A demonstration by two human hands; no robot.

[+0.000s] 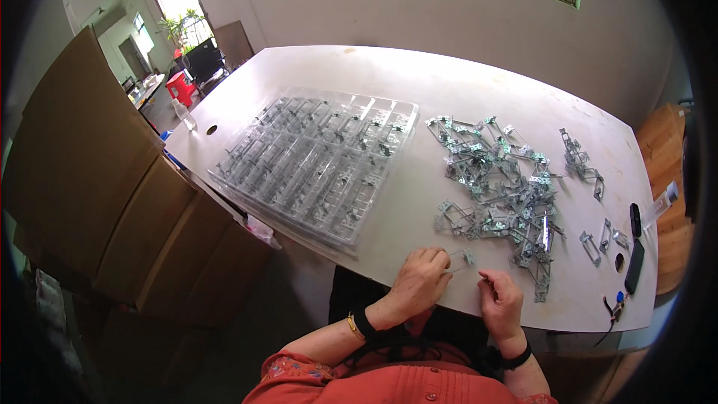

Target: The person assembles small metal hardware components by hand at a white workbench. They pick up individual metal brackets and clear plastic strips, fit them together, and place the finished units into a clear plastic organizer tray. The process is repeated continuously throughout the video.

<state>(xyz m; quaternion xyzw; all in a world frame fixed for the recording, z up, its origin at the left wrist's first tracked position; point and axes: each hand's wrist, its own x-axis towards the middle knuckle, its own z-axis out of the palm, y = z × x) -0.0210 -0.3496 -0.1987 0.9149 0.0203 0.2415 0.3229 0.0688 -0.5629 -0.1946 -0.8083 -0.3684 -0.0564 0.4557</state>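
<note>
The left hand [420,278] pinches a thin metal bracket [458,260] between closed fingertips, its long axis running rightward toward the right hand [499,301] (fingers curled together, holding nothing that can be made out), near the table's [419,90] front edge.

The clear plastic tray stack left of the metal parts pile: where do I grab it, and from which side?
Probably by the near corner of the clear tray stack, coming in from the table's front edge. That corner juts toward the person with its flat rim exposed. The compartments hold small metal parts, so pinch the rim rather than reach inside. The left hand is nearest; the parts pile crowds the right side.
</note>
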